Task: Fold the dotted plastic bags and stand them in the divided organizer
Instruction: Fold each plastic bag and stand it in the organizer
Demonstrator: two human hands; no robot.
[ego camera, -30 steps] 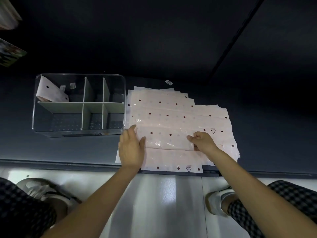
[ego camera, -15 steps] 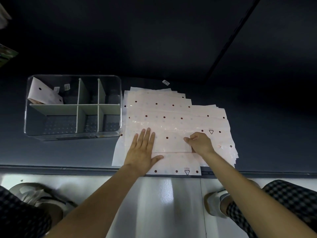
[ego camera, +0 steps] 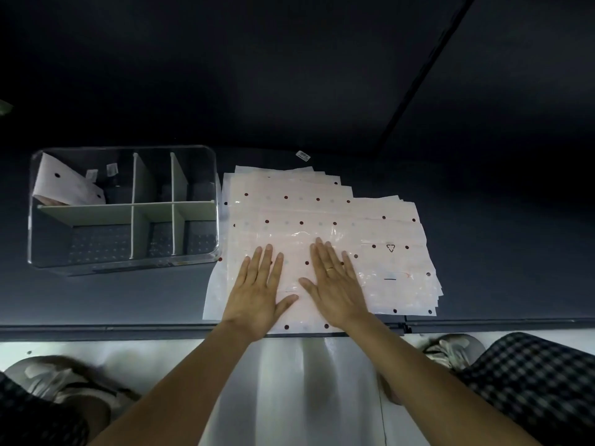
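Both hands have changed since a moment ago: the right hand (ego camera: 335,284), which was curled and pinching at the plastic, now lies flat, and the left hand (ego camera: 259,289) has slid nearer to it. Fingers on both are straight and slightly spread, palms down, pressing on the top dotted bag (ego camera: 299,252) and gripping nothing. A gold ring (ego camera: 330,269) shows on one finger of the right hand. The thumbs point toward each other, close but not touching.

Under the palms, the top bag lies on a fanned stack of dotted bags (ego camera: 370,220), each sheet stepped a little to the right of the one above it. The stack's near edge reaches the front lip of the dark table (ego camera: 96,300).

Just left of the stack, almost touching it, stands the clear divided organizer (ego camera: 124,207) with pale partitions. One folded bag (ego camera: 64,185) leans tilted in its far-left compartment. A small white tag (ego camera: 302,155) lies on the table beyond the stack.

Below the table edge I can see checked trousers (ego camera: 531,381) and pale shoes (ego camera: 450,349).
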